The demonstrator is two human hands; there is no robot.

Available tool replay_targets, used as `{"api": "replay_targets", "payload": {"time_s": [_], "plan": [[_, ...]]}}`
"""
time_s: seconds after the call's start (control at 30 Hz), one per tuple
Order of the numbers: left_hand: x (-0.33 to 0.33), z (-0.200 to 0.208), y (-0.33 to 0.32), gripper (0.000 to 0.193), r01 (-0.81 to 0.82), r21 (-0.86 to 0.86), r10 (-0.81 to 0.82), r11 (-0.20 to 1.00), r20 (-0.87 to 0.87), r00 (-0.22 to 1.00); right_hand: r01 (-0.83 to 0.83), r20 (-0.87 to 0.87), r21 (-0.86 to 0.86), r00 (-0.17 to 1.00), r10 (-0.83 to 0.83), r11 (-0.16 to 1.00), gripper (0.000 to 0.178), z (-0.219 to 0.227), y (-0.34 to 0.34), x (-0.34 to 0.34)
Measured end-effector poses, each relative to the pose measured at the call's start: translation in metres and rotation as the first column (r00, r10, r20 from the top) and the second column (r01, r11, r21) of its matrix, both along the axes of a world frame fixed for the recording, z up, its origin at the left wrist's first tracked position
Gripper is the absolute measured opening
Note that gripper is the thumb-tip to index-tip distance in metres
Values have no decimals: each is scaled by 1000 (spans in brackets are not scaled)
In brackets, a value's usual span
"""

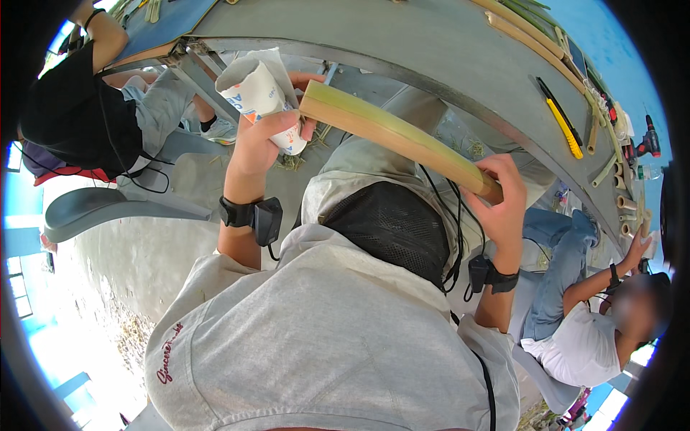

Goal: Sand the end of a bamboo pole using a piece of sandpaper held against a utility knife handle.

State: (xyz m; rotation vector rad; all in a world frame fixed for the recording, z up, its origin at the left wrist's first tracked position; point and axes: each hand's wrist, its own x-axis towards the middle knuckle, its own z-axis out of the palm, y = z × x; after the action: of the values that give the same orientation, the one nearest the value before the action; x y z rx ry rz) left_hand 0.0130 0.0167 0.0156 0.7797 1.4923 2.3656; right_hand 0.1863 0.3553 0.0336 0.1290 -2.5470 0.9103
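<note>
A pale green and tan length of split bamboo [395,133] slants across my lap, its left end higher than its right. My right hand [502,188] grips its lower right end, thumb below and fingers over the top. In my left hand [262,140] is a curled sheet of white paper [262,90] with orange and blue print, pinched between thumb and fingers. The bamboo's left end meets that hand beside the thumb; whether the fingers also hold the bamboo, I cannot tell. The side of the sheet facing inward is mostly hidden.
Ahead runs a grey table [345,32], bearing a yellow utility knife [562,126], long bamboo strips [532,32] and short bamboo tubes [627,205]. A drill [649,140] stands farther right. People sit at both sides; a grey chair [122,208] is at left. Bamboo shavings litter the floor.
</note>
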Motion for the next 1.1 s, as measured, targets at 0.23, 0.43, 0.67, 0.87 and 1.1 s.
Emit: {"api": "replay_targets", "payload": {"time_s": [0.23, 0.43, 0.67, 0.87, 1.1], "plan": [[-4, -5, -1, 66, 15, 141, -18, 990, 17, 1000, -26, 11, -31, 1000, 27, 999, 37, -3, -2, 1], [-15, -11, -7, 64, -54, 263, 59, 963, -13, 998, -25, 27, -57, 999, 27, 998, 35, -3, 0, 2], [-19, -10, -7, 67, -11, 583, -18, 813, 45, 999, -43, 65, 6, 997, 43, 999, 34, -8, -1, -1], [-7, -11, 7, 73, -86, 647, -84, 758, 227, 970, -61, 82, -10, 995, 61, 998, 34, -12, -6, -4], [-17, -20, 2, 62, 143, 631, -222, 763, 48, 974, -74, 99, -39, 992, 78, 996, 35, -12, -7, -3]]}}
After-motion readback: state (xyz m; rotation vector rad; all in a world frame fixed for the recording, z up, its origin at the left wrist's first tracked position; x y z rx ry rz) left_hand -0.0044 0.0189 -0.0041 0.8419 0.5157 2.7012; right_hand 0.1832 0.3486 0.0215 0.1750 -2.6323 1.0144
